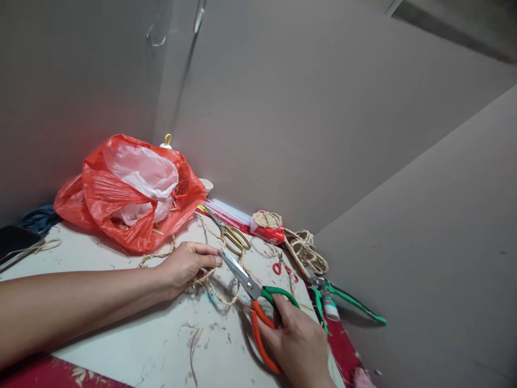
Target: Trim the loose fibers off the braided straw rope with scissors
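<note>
My left hand (189, 268) pinches a thin braided straw cord (226, 299), whose loops hang down below the fingers over the white board. In my right hand (297, 334) is a pair of scissors (248, 285) with one green and one orange handle. The scissor tips reach the left fingertips, right by the pinched cord. The blades look nearly closed; I cannot tell whether cord lies between them. Behind the hands rests a second pair of scissors with gold handles (236, 240).
A red plastic bag (121, 199) with a white bag inside stands at the back left. Along the right lie small red scissors (278, 268), woven straw pieces (309, 253) and green-handled shears (355, 304). Grey walls (302, 108) enclose the white board (153, 339). A dark phone-like object (16, 242) sits left.
</note>
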`<act>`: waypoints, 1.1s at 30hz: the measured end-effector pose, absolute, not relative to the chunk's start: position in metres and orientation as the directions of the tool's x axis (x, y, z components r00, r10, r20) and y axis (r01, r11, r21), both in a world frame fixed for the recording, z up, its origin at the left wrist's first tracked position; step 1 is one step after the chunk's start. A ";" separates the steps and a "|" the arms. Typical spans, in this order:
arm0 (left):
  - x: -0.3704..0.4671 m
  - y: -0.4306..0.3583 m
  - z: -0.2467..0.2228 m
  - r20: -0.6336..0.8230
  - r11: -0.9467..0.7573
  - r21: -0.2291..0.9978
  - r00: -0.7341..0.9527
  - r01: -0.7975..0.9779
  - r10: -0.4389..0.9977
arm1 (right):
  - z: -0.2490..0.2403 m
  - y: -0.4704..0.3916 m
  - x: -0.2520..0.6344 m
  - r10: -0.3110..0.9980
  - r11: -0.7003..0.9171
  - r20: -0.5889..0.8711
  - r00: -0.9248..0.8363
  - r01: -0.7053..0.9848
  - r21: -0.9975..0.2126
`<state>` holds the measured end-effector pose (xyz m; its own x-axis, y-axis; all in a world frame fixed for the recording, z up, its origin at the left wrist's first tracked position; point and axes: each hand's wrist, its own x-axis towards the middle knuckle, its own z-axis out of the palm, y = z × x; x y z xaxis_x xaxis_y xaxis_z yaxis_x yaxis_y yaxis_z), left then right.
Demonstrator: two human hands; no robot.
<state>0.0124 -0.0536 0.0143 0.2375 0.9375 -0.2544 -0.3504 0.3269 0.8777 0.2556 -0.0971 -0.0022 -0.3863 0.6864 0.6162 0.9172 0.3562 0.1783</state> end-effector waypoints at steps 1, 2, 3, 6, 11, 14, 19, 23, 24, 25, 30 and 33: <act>0.013 -0.053 0.014 -0.260 0.330 0.874 0.232 -0.355 0.937 | -0.002 -0.097 0.255 0.680 0.364 0.622 -0.389 0.915 0.176; 0.013 -0.053 0.014 -0.267 0.335 0.870 0.226 -0.362 0.937 | -0.002 -0.097 0.255 0.674 0.368 0.627 -0.391 0.913 0.173; 0.013 -0.053 0.014 -0.275 0.342 0.864 0.223 -0.369 0.935 | -0.002 -0.097 0.256 0.668 0.372 0.633 -0.392 0.912 0.172; 0.014 -0.054 0.016 -0.293 0.356 0.854 0.217 -0.379 0.931 | -0.003 -0.097 0.256 0.665 0.371 0.639 -0.387 0.913 0.167; 0.013 -0.055 0.021 -0.293 0.358 0.846 0.217 -0.394 0.931 | -0.005 -0.098 0.257 0.686 0.364 0.620 -0.380 0.918 0.160; 0.013 -0.056 0.021 -0.281 0.347 0.849 0.214 -0.399 0.935 | -0.005 -0.098 0.259 0.694 0.359 0.614 -0.376 0.920 0.158; 0.014 -0.056 0.019 -0.268 0.335 0.856 0.217 -0.394 0.939 | -0.005 -0.098 0.258 0.696 0.372 0.607 -0.383 0.916 0.151; 0.013 -0.055 0.020 -0.265 0.336 0.853 0.222 -0.400 0.938 | -0.005 -0.098 0.256 0.687 0.410 0.610 -0.395 0.903 0.124; 0.013 -0.055 0.021 -0.262 0.332 0.856 0.220 -0.397 0.939 | -0.005 -0.097 0.257 0.687 0.415 0.612 -0.391 0.903 0.111; 0.013 -0.055 0.022 -0.259 0.328 0.859 0.219 -0.393 0.941 | -0.006 -0.097 0.258 0.690 0.412 0.618 -0.377 0.906 0.092; 0.011 -0.055 0.024 -0.242 0.323 0.864 0.244 -0.386 0.939 | -0.011 -0.092 0.272 0.759 0.316 0.622 -0.195 0.945 -0.089; 0.010 -0.055 0.025 -0.219 0.329 0.854 0.295 -0.404 0.930 | -0.012 -0.090 0.278 0.816 0.270 0.559 -0.147 0.952 -0.142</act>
<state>0.0099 -0.0552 0.0249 0.2951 0.9300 -0.2191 -0.4036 0.3292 0.8537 0.2780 -0.0904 -0.0120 -0.1474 0.8160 0.5589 0.9524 0.2696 -0.1424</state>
